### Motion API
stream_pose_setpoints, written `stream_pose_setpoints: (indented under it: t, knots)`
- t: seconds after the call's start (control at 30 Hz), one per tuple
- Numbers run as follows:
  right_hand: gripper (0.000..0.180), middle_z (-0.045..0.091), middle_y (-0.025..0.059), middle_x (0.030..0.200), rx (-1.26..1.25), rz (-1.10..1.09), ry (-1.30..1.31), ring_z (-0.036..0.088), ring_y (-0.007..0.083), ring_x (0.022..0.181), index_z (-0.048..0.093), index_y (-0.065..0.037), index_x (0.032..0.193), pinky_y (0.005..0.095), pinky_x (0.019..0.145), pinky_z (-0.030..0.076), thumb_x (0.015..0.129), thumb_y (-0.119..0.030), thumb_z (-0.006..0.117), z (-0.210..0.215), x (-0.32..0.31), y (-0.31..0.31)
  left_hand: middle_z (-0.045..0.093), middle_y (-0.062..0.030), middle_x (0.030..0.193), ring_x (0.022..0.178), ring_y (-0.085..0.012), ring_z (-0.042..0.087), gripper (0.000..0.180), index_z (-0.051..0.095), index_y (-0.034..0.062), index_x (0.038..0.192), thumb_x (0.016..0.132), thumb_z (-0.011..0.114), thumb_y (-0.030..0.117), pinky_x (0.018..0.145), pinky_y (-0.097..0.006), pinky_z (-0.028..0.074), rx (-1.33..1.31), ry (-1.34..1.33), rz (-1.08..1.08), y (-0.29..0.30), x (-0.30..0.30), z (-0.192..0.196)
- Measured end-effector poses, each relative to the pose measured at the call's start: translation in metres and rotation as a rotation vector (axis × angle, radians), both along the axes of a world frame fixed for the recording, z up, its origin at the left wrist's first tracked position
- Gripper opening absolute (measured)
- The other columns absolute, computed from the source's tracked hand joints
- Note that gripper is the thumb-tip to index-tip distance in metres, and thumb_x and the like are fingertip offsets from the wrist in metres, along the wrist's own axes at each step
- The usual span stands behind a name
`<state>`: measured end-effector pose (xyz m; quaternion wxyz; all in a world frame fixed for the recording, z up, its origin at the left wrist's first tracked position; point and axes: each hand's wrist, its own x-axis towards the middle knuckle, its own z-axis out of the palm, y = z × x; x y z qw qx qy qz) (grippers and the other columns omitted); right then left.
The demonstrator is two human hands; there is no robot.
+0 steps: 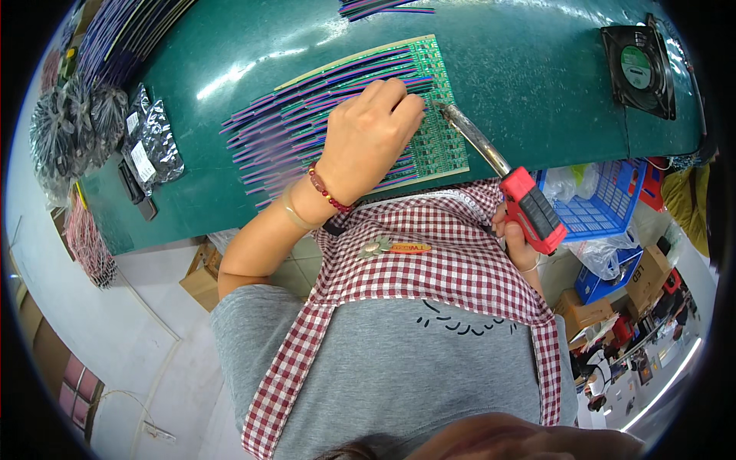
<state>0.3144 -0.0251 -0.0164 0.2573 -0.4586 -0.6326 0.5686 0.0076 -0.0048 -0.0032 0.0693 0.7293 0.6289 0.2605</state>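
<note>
Board (pixel 431 60): in the upper centre of the frame, flat on the desk (pixel 529 100); it looks light, thin and stiff, likely to slide if nudged, and best taken by its pale edges.
Wires (pixel 264 116): in a layered row running from the board toward the left of the frame; probably light and springy, easily tangled, with fragile ends at the joints, so a pinch near the board end should steer them best.
Left hand (pixel 373 126): over the wires, fingers bent and drawn close together; the fingertips are hidden, so I cannot tell whether a wire is between them.
Right hand (pixel 519 244): right of centre, curled around the handle of the iron, partly hidden behind it.
Iron (pixel 481 141): slants up-left, tip near the left fingers; stiff, its metal shaft presumably hot, so the red-and-black handle is the place to grip.
</note>
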Motion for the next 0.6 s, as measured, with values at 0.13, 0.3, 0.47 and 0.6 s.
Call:
stream_pose_setpoints:
  t: [0.13,0.3,0.47,0.6]
  knots:
    - [0.022,0.066,0.0094,0.077,-0.007,0.016,-0.016,0.063,0.0206,0.069,0.068,0.000,0.087,0.0311,0.063,0.050,0.084,-0.022,0.069,-0.001,0.001,-0.002,0.057,-0.0031,0.079,0.071,-0.0201,0.060,0.011,0.063,0.0096,0.083,0.077,0.072,0.011,0.059,-0.032,0.050,0.005,-0.015,0.006,0.001,0.000,-0.001]
    - [0.024,0.066,0.0095,0.079,-0.005,-0.007,0.015,0.063,0.0188,0.070,0.068,0.001,0.088,0.0304,0.063,0.051,0.085,-0.023,0.069,0.004,0.002,-0.003,0.057,-0.0032,0.078,0.072,-0.0200,0.061,0.010,0.064,0.0095,0.082,0.077,0.072,0.011,0.060,-0.032,0.050,-0.005,0.008,0.012,0.000,0.000,0.001]
    - [0.028,0.066,0.0084,0.078,-0.221,-0.228,0.293,0.063,0.0153,0.071,0.067,0.001,0.088,0.0296,0.063,0.051,0.085,-0.027,0.070,0.025,-0.017,0.000,0.057,-0.0029,0.078,0.071,-0.0198,0.061,0.010,0.064,0.0097,0.082,0.077,0.072,0.011,0.060,-0.032,0.050,-0.004,0.000,0.021,0.001,0.001,0.000]
    - [0.031,0.066,0.0076,0.076,-0.102,-0.143,0.144,0.062,0.0145,0.067,0.068,0.001,0.087,0.0299,0.060,0.051,0.086,-0.031,0.069,0.015,-0.005,-0.001,0.057,-0.0027,0.078,0.071,-0.0197,0.061,0.010,0.064,0.0097,0.082,0.076,0.072,0.011,0.059,-0.032,0.050,0.000,0.001,0.024,0.002,0.001,0.001]
